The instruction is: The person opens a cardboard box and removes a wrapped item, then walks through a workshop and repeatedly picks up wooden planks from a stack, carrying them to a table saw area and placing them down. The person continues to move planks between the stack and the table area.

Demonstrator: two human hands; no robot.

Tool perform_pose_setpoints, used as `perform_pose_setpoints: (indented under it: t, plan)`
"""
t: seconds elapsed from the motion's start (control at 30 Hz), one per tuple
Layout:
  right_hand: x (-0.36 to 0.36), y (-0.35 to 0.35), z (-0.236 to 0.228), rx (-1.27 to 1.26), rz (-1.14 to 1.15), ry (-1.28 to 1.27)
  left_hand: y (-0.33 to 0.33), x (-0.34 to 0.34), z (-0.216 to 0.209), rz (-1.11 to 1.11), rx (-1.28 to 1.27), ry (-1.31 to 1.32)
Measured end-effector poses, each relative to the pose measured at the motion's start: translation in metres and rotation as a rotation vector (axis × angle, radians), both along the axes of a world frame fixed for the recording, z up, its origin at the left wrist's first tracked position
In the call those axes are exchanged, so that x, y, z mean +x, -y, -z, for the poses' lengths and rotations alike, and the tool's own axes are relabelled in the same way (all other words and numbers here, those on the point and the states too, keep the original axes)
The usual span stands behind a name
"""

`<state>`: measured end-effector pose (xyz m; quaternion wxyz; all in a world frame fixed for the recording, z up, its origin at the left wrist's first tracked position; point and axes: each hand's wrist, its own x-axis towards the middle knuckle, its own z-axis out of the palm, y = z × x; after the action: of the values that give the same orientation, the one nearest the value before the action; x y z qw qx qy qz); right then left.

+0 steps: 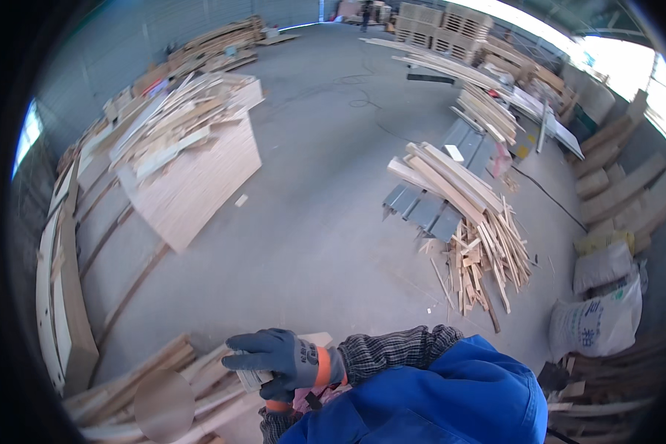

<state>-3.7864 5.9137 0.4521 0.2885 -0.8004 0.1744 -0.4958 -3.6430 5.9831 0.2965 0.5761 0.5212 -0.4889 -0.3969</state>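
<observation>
Two gloved hands meet at the near edge, slightly left of the middle. The right hand (287,361), in a blue-grey glove with an orange cuff, reaches leftward across the body from a dark checked sleeve (392,353). Its fingers lie over a small pale flat-sided piece (251,379) and appear to be grasping it; material unclear. The left hand (275,390), in a matching glove, is tucked beneath and mostly hidden; whether its fingers grip or only support cannot be told.

The small piece is held just above a near-left heap of long pale wooden boards (144,376). No contact with the heap can be confirmed.

Progress, judged from how things lie: handling is under way, and the piece is not yet set down. Far right, slatted wooden pallets (459,31) stand in neat stacks, seemingly finished. On the right, straight pale planks (451,181) lie roughly aligned on grey ribbed metal sheets (414,209); nearer, a tangle of thin wooden offcuts (488,259) looks unsorted. On the left, loose wooden strips (177,122) lie jumbled atop a large pale wooden panel (211,174). Much timber seems left to order; how much concerns these hands is unclear.
</observation>
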Motion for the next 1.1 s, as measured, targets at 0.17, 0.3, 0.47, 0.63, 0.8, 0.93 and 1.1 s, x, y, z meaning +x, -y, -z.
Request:
perform_pose_setpoints:
  t: [0.17, 0.3, 0.47, 0.63, 0.8, 0.93, 1.1]
  plan:
    - [-0.067, 0.08, -0.03, 0.008, 0.146, 0.22, 0.135, -0.061, -0.053, 0.189, -0.152, -0.067]
    - [-0.144, 0.153, -0.052, 0.08, 0.513, 0.101, 0.266, -0.102, -0.076, 0.268, -0.277, -0.126]
    - [-0.203, 0.275, 0.066, 0.34, 0.793, -0.201, 0.416, -0.128, -0.075, 0.259, -0.332, -0.07]
    - [-0.229, 0.386, 0.15, 0.5, 0.709, -0.341, 0.524, -0.189, -0.121, 0.453, -0.25, -0.007]
    - [-0.261, 0.485, 0.199, 0.62, 0.616, -0.222, 0.622, -0.28, -0.163, 0.707, -0.397, 0.121]
    - [-0.279, 0.554, 0.204, 0.499, 0.864, -0.315, 0.708, -0.355, -0.171, 0.834, -0.573, 0.173]
    - [-0.347, 0.677, 0.206, 0.506, 0.934, -0.181, 0.814, -0.446, -0.175, 0.865, -0.626, 0.387]
